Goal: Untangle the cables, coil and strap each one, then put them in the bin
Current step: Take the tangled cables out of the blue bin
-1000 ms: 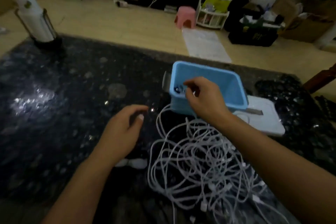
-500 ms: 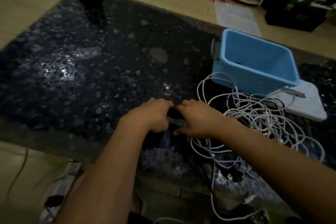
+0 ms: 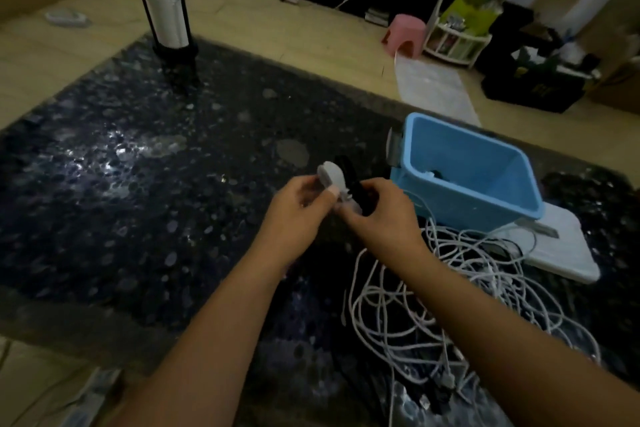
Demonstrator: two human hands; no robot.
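— Dark and shiny, that is the big table [image 3: 145, 191]. It looks like stone, with little round speckles all over and a bright patch of light on it.

— What is the blue thing?

— A blue bin [image 3: 519, 199]. It is smooth plastic, shaped like a box with sloping walls. It stands on the table at the right, and its far corner sits on a flat white board [image 3: 568, 255]. Something small and dark lies at the bottom, but I cannot tell what.

— And all that string?

— Those are the cables [image 3: 426, 305]. They are thin, white and round like noodles, all looped in a messy heap on the table, just in front of the bin. Some ends have little plugs.

— What about the tall thing far away?

— A white tube [image 3: 164, 7] with green leaf shapes, standing upright in a black wire stand at the back of the table.

— What are the hands doing?

— Both are up above the table, close together, just left of the bin. The left hand [image 3: 298, 215] has curled fingers and pinches a soft grey strap [image 3: 330, 175] with a round end. The right hand [image 3: 381, 218] is curled round a black bundle [image 3: 353, 180], which touches the strap. It is blurry, so I cannot tell more.
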